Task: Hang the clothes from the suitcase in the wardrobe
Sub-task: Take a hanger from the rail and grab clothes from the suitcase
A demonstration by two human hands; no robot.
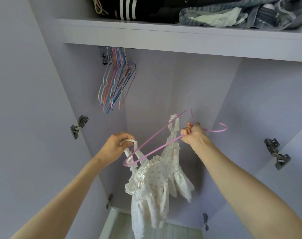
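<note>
**Lilac wardrobe interior, seen from below**

The view is filled by pale lilac panels: a back wall (172, 87) and side walls (22, 100) that are lit evenly by soft daylight. A thick shelf (164, 37) is fixed across the top, and dark folded garments (140, 9) and crumpled denim (241, 14) are stacked on it. Under the shelf, at the left, a bunch of empty wire hangers (115, 83) in white, pink and blue is hung close together, with metal clips beside their hooks. Metal door hinges (78, 126) are mounted on both side panels, high and low. At the bottom a strip of pale floor (177, 230) is seen.
</note>
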